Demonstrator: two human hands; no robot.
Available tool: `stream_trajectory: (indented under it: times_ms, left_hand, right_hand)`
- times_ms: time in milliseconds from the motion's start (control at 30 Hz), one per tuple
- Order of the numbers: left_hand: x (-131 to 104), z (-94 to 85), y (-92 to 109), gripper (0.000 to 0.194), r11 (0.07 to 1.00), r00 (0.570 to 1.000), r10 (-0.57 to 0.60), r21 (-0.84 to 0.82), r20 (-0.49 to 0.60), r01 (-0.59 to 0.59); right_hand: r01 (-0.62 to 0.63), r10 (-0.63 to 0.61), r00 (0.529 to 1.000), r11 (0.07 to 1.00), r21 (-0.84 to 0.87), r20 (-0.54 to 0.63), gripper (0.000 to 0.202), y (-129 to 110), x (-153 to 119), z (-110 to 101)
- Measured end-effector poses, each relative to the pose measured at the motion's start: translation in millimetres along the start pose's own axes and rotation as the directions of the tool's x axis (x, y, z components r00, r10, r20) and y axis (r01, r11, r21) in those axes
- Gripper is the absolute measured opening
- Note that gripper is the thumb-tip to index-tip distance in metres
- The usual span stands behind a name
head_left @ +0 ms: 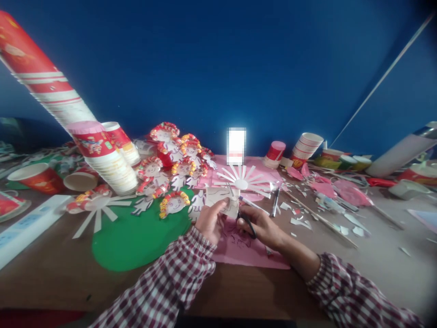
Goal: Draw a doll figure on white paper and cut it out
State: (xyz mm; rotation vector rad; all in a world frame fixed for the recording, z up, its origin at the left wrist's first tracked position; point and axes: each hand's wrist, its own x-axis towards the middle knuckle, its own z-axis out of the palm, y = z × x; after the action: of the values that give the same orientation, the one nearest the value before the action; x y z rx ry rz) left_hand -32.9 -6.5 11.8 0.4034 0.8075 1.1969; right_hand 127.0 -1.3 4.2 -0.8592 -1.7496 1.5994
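My left hand pinches a piece of white paper with lines drawn on it. On its right, my right hand is closed round a pair of dark-handled scissors, whose blades are at the paper's right edge and mostly hidden. Both hands are over a pink sheet with dark marks. Just beyond them lies a white cup cut into spread strips. A dark pen rests to the right of it.
Stacked red and white cups lean at the left, by a green sheet. Finished paper figures crowd the back left. Paper scraps, a thin stick and more cups are at the right.
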Motion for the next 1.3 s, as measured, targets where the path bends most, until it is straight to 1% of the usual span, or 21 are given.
stream_trajectory:
  times_ms: [100,200,333,400,567,733,1033,1133,1300]
  left_hand:
    - [-2.9,1.9,2.4,0.018,0.999,1.000,-0.015,0.032,-0.006,0.015]
    - [-4.4,3.6,3.8,0.020,0.999,1.000,-0.009,0.054,-0.017,0.010]
    - [-3.2,4.8,3.1,0.017,0.999,0.996,0.033,0.010,-0.086,-0.033]
    - [-1.7,4.3,2.1,0.017,0.999,0.994,0.043,-0.007,-0.101,-0.044]
    - [0.9,1.3,-0.4,0.017,0.999,0.998,0.039,-0.006,-0.058,-0.039]
    - [0.4,2.3,-2.2,0.015,0.994,0.998,0.065,-0.081,-0.022,-0.066]
    - [2.9,3.5,-5.8,0.018,0.989,1.000,-0.001,-0.147,-0.015,-0.002]
    - [3.5,3.3,-7.0,0.019,0.989,1.000,-0.001,-0.149,-0.028,-0.004]
    - [4.9,2.2,-7.7,0.019,0.988,0.999,-0.003,-0.154,-0.044,-0.003]
  right_hand:
    - [0.004,-0.005,1.000,1.000,0.031,0.028,0.040,-2.2,-0.8,-1.0]
    - [0.004,-0.005,0.999,1.000,0.008,0.045,0.042,-3.3,-1.4,-2.0]
    - [0.014,-0.014,1.000,1.000,-0.007,0.016,0.041,-2.4,-0.3,-0.7]
    - [0.011,-0.011,1.000,1.000,-0.001,-0.003,0.041,-2.1,0.6,0.8]
    - [0.024,-0.025,0.999,0.999,-0.034,-0.031,0.038,-2.5,1.5,2.8]
    - [0.030,-0.034,0.998,0.997,-0.074,-0.044,0.035,1.0,1.8,3.0]
    - [0.034,-0.044,0.995,0.993,-0.115,-0.091,0.036,4.2,5.0,6.9]
    - [0.049,-0.063,0.993,0.990,-0.134,-0.096,0.036,3.4,4.9,7.4]
    - [0.043,-0.057,0.993,0.991,-0.130,-0.105,0.039,1.5,4.6,8.8]
